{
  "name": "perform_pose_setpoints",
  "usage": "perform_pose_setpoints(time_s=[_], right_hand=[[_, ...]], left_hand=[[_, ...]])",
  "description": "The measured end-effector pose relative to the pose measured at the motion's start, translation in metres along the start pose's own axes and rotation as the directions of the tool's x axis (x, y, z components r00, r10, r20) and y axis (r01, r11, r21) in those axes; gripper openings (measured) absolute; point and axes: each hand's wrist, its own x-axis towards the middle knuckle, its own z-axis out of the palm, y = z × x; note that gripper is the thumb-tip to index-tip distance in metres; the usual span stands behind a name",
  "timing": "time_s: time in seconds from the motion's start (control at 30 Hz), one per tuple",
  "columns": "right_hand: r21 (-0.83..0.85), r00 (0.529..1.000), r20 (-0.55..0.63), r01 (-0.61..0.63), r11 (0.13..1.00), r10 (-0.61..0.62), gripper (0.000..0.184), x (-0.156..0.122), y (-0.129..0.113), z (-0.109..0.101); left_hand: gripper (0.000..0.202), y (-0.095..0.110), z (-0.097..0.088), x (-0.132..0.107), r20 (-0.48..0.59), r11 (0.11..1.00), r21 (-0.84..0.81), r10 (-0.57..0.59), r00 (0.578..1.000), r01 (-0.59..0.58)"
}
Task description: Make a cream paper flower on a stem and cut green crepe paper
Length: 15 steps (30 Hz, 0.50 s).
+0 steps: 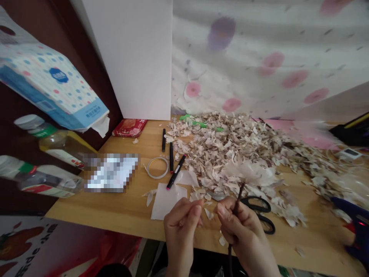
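Note:
Near the table's front edge, my right hand (pixel 240 227) is closed around a thin dark brown stick (pixel 240 192), which stands nearly upright and reaches below the table edge. At its top end a pale, translucent petal-like piece (pixel 249 173) shows; whether it is fixed to the stick I cannot tell. My left hand (pixel 183 217) is pinched shut just to the left, thumb against finger; anything between them is too small to make out. Black-handled scissors (pixel 269 225) lie partly behind my right hand. A white paper square (pixel 164 202) rests beside my left hand.
A large heap of pale dried flakes (pixel 230 146) covers the table's back and middle. Several black markers (pixel 175 172) and a coil of clear tubing (pixel 158 168) lie left of it. Bottles (pixel 46 177) and a tissue pack (pixel 57 84) stand at left, a blue glue gun (pixel 356 223) at right.

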Motion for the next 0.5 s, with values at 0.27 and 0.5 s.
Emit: perform_pose_setpoints(time_s=[0.27,0.5], right_hand=[[0.006,0.990,0.076,-0.116,0.993,0.115,0.059,0.008,0.002,0.005],[-0.013,0.988,0.133,-0.075,0.997,0.076,0.053,0.005,0.006,-0.007]], left_hand=[[0.037,-0.003,0.010,-0.002,0.160,0.949,-0.225,-0.186,0.969,0.220],[0.048,0.003,0.024,-0.001,0.241,0.799,-0.454,-0.316,0.918,0.394]])
